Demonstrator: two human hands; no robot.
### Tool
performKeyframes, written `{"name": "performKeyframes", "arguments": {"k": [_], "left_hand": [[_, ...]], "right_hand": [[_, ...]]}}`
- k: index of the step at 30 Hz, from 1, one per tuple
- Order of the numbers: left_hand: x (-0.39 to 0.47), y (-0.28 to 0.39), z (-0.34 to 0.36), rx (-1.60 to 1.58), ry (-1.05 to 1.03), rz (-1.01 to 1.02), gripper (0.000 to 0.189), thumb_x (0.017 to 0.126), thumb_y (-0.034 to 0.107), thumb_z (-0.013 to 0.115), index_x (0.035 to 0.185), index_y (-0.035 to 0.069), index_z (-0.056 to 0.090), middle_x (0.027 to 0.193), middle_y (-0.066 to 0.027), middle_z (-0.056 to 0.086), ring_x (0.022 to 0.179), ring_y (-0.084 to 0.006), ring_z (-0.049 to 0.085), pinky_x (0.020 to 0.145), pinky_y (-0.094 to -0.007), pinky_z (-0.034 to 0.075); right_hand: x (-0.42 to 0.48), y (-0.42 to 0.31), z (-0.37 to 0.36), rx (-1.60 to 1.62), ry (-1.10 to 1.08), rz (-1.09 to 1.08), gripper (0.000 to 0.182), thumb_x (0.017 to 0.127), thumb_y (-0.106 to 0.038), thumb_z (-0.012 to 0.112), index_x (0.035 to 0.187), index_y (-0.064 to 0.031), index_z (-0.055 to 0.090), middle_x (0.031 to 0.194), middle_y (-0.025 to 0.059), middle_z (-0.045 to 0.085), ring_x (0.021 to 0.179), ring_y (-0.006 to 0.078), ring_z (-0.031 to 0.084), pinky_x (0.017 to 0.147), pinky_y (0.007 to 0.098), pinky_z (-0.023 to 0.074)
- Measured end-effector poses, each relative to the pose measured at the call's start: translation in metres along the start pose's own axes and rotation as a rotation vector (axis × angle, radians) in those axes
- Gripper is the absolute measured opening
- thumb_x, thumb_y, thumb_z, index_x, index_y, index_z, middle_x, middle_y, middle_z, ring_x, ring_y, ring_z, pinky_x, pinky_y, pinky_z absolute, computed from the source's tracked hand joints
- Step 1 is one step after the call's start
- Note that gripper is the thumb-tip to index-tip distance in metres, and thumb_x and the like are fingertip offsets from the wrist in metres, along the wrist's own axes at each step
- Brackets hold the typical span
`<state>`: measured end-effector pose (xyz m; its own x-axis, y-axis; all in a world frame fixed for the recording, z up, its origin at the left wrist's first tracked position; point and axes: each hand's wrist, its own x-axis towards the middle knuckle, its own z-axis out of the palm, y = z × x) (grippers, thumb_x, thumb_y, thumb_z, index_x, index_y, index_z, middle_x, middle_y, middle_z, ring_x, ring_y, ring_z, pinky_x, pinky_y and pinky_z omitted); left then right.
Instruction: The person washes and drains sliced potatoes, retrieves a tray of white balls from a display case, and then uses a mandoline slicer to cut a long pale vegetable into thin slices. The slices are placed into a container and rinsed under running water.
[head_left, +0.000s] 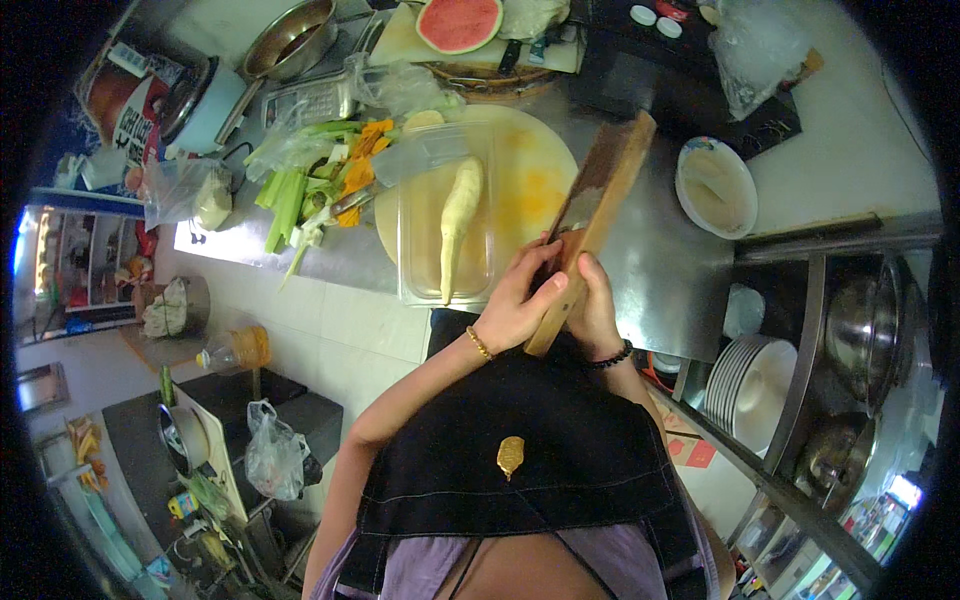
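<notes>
Both my hands are on a wooden slicer board (600, 191) with a metal plate set in its trough. My left hand (517, 296) grips its left side near the lower end, thumb across the wood. On the other side my right hand (598, 304) holds the edge, partly hidden behind the board. The slicer is tilted, its far end up over the steel counter. Left of it, a peeled pale tapering root vegetable (460, 214) lies in a clear plastic container (484, 279). The container rests partly on a round cutting board (536, 176) with orange stains.
A knife (356, 200) lies left of the container beside green stalks and trimmings (289, 199). Behind are a cut watermelon (459, 22) and a metal pan (292, 41). A white bowl (716, 187) stands at right, above stacked plates (761, 390) on a lower shelf.
</notes>
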<state>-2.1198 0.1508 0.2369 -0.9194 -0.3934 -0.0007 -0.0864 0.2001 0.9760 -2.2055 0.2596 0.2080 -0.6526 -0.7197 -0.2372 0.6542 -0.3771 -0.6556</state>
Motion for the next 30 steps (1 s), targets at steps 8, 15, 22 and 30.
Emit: {"name": "performKeyframes", "arguments": {"k": [8, 15, 22, 30], "left_hand": [[0.036, -0.087, -0.074, 0.512, 0.424, -0.051, 0.048, 0.079, 0.025, 0.071, 0.115, 0.0, 0.054, 0.116, -0.0229, 0.053, 0.11, -0.0369, 0.052, 0.094, -0.0403, 0.042], [0.08, -0.158, -0.097, 0.598, 0.219, -0.555, 0.052, 0.077, 0.027, 0.073, 0.113, -0.003, 0.052, 0.099, -0.0187, 0.061, 0.081, -0.0258, 0.061, 0.069, -0.035, 0.05], [0.062, -0.102, -0.079, -0.124, 0.355, -0.314, 0.038, 0.085, 0.017, 0.065, 0.113, -0.002, 0.05, 0.084, -0.0049, 0.062, 0.067, -0.0119, 0.059, 0.058, -0.0256, 0.048], [0.056, -0.056, -0.139, 0.675, 0.491, -0.036, 0.052, 0.083, 0.021, 0.066, 0.124, -0.004, 0.046, 0.119, -0.0234, 0.051, 0.112, -0.0396, 0.046, 0.1, -0.0437, 0.036]], "right_hand": [[0.028, 0.007, -0.079, -0.305, 0.333, 0.169, 0.058, 0.087, -0.047, 0.058, 0.119, -0.0002, 0.05, 0.104, 0.0095, 0.059, 0.094, 0.021, 0.059, 0.081, 0.0344, 0.049], [0.035, 0.003, -0.138, -1.68, 0.731, 0.082, 0.095, 0.065, -0.051, 0.078, 0.127, 0.0102, 0.041, 0.122, 0.0301, 0.049, 0.112, 0.043, 0.049, 0.094, 0.0446, 0.0424], [0.064, 0.023, -0.088, -1.175, 0.302, -0.217, 0.073, 0.08, -0.026, 0.07, 0.137, 0.0015, 0.033, 0.137, 0.0236, 0.036, 0.125, 0.0332, 0.04, 0.105, 0.043, 0.0331], [0.133, -0.014, 0.04, -0.358, 0.306, -0.164, 0.053, 0.075, -0.005, 0.073, 0.119, -0.0002, 0.044, 0.101, 0.0101, 0.06, 0.089, 0.0179, 0.06, 0.079, 0.0295, 0.051]]}}
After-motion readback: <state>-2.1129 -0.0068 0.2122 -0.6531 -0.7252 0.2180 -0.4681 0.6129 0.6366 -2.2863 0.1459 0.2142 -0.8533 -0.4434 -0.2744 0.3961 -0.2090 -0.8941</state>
